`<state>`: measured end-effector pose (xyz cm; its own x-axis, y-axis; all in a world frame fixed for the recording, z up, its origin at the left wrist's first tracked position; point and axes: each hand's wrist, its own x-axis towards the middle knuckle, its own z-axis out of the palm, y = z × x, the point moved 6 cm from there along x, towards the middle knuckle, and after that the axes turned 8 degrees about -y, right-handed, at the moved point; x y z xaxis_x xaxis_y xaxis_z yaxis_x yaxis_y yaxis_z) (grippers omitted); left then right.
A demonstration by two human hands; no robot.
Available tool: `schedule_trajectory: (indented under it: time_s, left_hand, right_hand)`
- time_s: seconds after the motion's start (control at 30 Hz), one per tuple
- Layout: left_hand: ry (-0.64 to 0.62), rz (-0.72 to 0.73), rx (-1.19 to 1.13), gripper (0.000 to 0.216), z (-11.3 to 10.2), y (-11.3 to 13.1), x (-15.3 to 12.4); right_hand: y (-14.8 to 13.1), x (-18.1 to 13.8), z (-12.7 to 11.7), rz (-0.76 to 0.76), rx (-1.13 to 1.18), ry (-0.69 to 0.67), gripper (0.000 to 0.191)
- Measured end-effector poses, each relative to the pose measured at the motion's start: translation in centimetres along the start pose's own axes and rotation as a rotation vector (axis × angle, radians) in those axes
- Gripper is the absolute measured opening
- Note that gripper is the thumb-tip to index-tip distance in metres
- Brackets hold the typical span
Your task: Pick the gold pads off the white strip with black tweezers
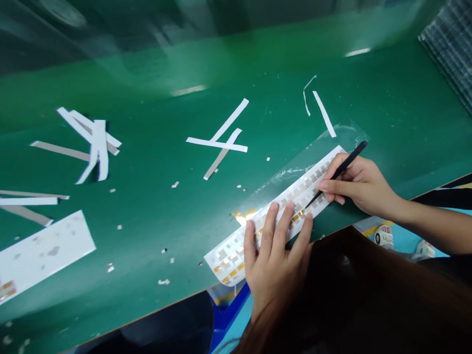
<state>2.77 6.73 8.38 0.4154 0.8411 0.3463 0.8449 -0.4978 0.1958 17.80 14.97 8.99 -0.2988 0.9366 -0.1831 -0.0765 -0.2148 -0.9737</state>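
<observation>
A long white sheet [317, 179] printed with grey and gold squares lies slantwise at the green table's near edge, partly under a clear film [332, 140]. My left hand [275, 255] rests flat on the sheet, fingers stretched out and spread, pinning it down. My right hand [359, 184] pinches black tweezers [341, 169], whose tip touches the sheet just beyond my left fingertips.
White paper strips lie crossed at the table's middle [221, 142], at the left [92, 142] and by the far right [324, 113]. Another white sheet [44, 250] sits at the near left. Small paper scraps dot the green table [147, 216]. A dark grid tray [452, 44] fills the top right corner.
</observation>
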Motion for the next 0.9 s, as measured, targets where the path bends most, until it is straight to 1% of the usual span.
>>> schedule_trajectory:
  time_s: [0.1,0.37,0.6,0.7,0.8,0.9]
  left_hand:
    - [0.006,0.002,-0.001,0.034,0.0,0.0,0.0]
    - [-0.024,-0.012,0.003,0.035,-0.2,0.0,-0.1]
    - [-0.019,0.024,0.04,0.04,-0.2,0.0,0.1]
    - [-0.038,0.049,0.071,0.038,-0.2,0.1,0.3]
    - [-0.053,0.067,0.086,0.038,-0.4,0.1,0.3]
    - [-0.023,0.065,0.078,0.034,-1.0,-0.1,0.0]
  right_hand:
    - [0.0,0.0,0.0,-0.005,-0.007,-0.006,0.025]
    - [0.0,-0.1,0.0,-0.017,-0.04,-0.021,0.025]
    - [0.1,0.0,0.0,0.003,-0.012,0.004,0.027]
    - [0.0,-0.1,-0.4,-0.007,0.06,0.056,0.028]
    - [-0.9,-0.3,-0.5,-0.004,0.079,0.086,0.026]
    - [-2.5,-0.2,0.4,-0.038,0.005,0.067,0.023]
